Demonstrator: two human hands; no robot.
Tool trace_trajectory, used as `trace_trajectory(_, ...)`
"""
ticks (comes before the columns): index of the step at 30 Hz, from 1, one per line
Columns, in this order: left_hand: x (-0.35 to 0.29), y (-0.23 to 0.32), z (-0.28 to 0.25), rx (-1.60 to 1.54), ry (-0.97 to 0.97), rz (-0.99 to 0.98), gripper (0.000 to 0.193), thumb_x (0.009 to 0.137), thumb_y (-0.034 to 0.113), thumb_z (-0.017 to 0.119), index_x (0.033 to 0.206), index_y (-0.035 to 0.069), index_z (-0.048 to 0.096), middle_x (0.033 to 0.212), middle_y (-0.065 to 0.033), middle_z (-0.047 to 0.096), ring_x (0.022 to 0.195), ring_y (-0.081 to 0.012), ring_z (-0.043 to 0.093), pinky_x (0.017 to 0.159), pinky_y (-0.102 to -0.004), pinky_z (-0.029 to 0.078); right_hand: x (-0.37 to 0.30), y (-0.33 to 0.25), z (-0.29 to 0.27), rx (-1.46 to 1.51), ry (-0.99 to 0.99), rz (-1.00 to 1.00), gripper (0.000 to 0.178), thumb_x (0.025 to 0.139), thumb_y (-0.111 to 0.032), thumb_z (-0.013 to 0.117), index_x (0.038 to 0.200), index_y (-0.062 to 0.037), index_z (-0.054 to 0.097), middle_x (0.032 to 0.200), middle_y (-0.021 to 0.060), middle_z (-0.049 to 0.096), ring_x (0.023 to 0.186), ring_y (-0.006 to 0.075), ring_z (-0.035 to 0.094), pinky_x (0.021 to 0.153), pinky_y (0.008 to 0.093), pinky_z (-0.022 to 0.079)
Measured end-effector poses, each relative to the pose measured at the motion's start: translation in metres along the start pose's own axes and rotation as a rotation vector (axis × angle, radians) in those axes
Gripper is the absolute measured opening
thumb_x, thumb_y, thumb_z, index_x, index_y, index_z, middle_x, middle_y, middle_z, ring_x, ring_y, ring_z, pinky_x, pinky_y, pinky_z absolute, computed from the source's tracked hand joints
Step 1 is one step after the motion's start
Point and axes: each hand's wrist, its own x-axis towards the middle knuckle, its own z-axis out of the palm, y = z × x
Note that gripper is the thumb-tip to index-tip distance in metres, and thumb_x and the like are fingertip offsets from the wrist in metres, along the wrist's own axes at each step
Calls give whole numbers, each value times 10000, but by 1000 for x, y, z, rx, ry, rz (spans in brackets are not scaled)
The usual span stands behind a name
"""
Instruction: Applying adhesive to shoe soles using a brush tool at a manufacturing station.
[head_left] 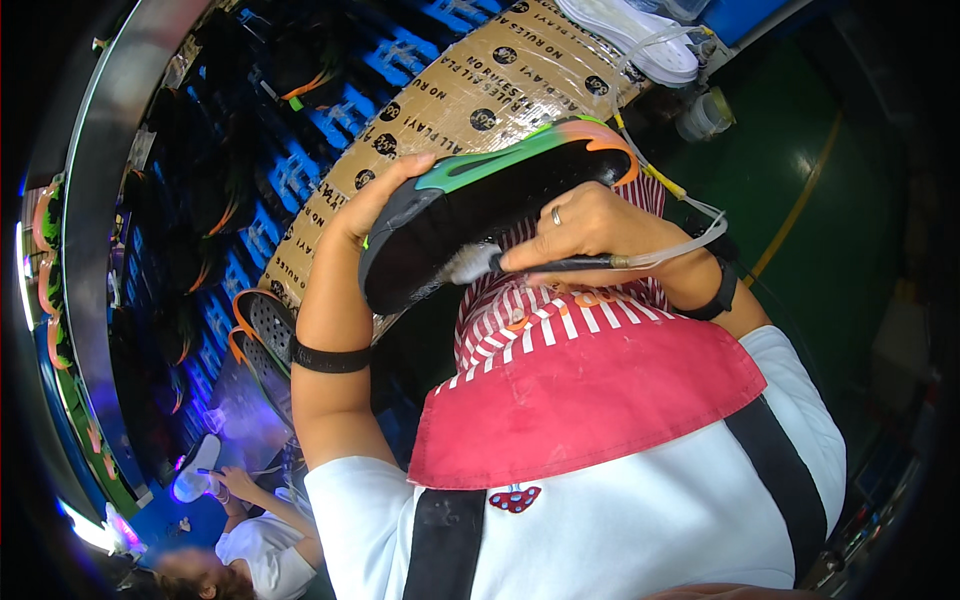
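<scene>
My left hand [385,197] grips a shoe sole [450,225] along its far left edge, thumb and fingers closed on its rim. The sole is tilted, with its black, wet-looking inner face towards me and a green and orange sidewall at the top. In my right hand [590,230] is a brush [475,262] with pale bristles and a dark handle. Its bristles touch the black face near the lower edge. From the handle's rear end runs a clear tube [690,240], passing over my right wrist. A ring and dark wristband show on that arm.
Cardboard [440,100] wrapped in film covers the ledge ahead. A white sole [640,40] lies on it at the far right, beside a clear cup [705,115]. Perforated shoe pieces [265,325] rest left of my forearm. A co-worker [265,545] holds a white sole at lower left.
</scene>
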Motion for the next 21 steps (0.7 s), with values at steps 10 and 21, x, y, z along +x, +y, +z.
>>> trace_trajectory(10,-18,-15,18,-205,176,53,528,771,424,567,1118,25,561,979,-117,629,824,-193,619,761,-287,494,1,6,5,145,148,128,220,708,-129,710,899,-32,661,754,113,652,642,204,629,609,269,481)
trace_trajectory(21,-6,-74,17,-518,122,247,561,763,387,517,1142,-26,526,1051,-179,599,892,-236,619,806,-324,506,-5,43,-5,422,598,559,165,732,-101,668,854,11,667,651,54,612,559,90,545,514,205,411)
